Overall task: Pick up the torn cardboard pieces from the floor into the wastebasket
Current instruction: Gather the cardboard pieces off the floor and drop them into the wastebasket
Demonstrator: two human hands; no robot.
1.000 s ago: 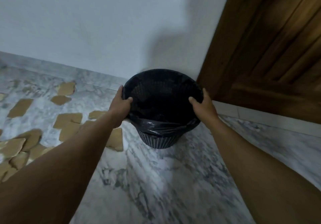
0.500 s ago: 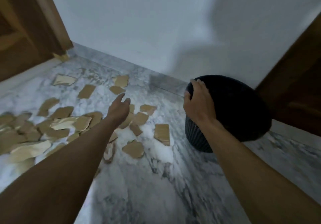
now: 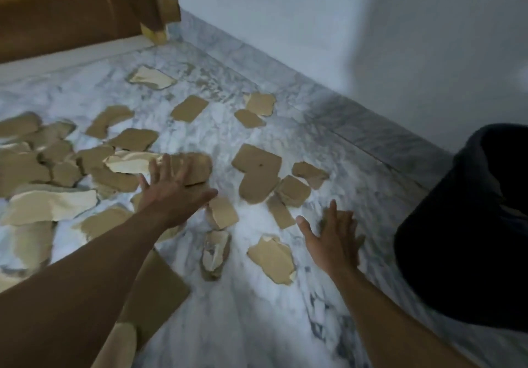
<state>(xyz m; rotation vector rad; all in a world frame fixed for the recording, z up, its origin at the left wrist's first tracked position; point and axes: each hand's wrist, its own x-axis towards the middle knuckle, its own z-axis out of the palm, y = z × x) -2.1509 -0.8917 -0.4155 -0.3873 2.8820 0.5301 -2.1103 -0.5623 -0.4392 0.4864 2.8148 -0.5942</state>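
Observation:
Several torn brown cardboard pieces (image 3: pixel 258 176) lie scattered over the white marble floor (image 3: pixel 257 325), thickest at the left. My left hand (image 3: pixel 174 190) hovers over the pile with fingers spread and holds nothing. My right hand (image 3: pixel 334 239) is open too, palm down, just right of a torn piece (image 3: pixel 271 259). The black wastebasket (image 3: pixel 468 225) stands at the right edge, partly cut off by the frame, about a hand's width from my right hand.
A white wall with a marble skirting (image 3: pixel 357 127) runs along the back. A brown wooden door (image 3: pixel 71 10) fills the upper left corner. A larger flat cardboard sheet (image 3: pixel 154 290) lies under my left forearm.
Both hands let go of the wastebasket and moved left and down over the cardboard. The view swung left, so the basket now sits at the right edge.

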